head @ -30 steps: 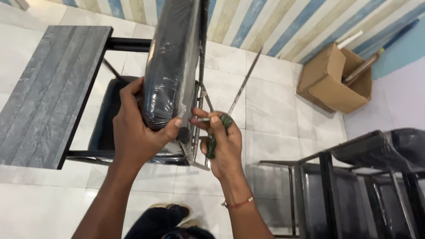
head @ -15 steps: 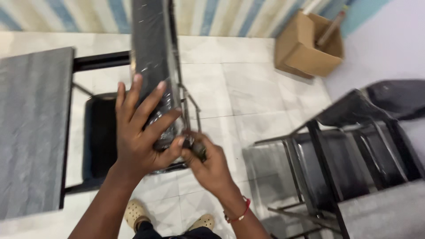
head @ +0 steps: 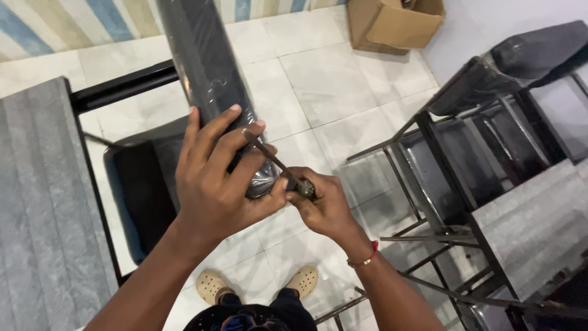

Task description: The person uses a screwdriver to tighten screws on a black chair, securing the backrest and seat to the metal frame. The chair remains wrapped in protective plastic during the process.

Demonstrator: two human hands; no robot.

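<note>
Hands meet at the middle of the head view, both working at the lower end of a long black cushioned panel wrapped in clear plastic film. The panel rises from the hands toward the top edge of the picture, tilted slightly left. The left hand is closed around the panel's lower end, its fingers spread across the front of the wrapping and the thumb pressed near the bunched plastic at the bottom. The right hand is clenched around the dark handle of a screwdriver, whose thin shaft slants up and left, crossing over the left hand's fingertips to touch the panel. A red and white bracelet circles the right wrist.

Below the hands, 2 beige clogs stand on the white tiled floor. Behind the left hand sits a black chair seat in a dark metal frame. At the left edge lies a grey wood-grain table. To the right stand several black metal chair frames, 1 with a plastic-wrapped black cushion at the upper right corner. An open cardboard box rests on the floor at the top, beside a wall painted in blue, cream and tan stripes.
</note>
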